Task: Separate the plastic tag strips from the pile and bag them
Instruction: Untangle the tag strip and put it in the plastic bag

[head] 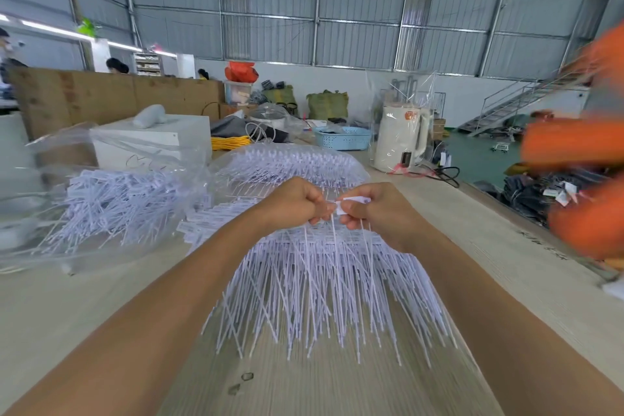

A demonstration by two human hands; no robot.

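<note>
Tag strips | both hands pinch one strip | clear bags hold strips

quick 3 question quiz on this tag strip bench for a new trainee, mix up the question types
1. True or false: both hands grip the same white tag strip above the loose pile.
2. Multiple choice: where do the bagged strips lie? A) in clear bags left of and behind the pile B) in the blue basket C) on the white box
3. Fill in: the white kettle at the table's far right is wrapped in clear ____.

Key
1. True: the left hand and right hand pinch one tag strip over the loose pile.
2. A: clear bags.
3. Plastic, around the kettle.
</note>
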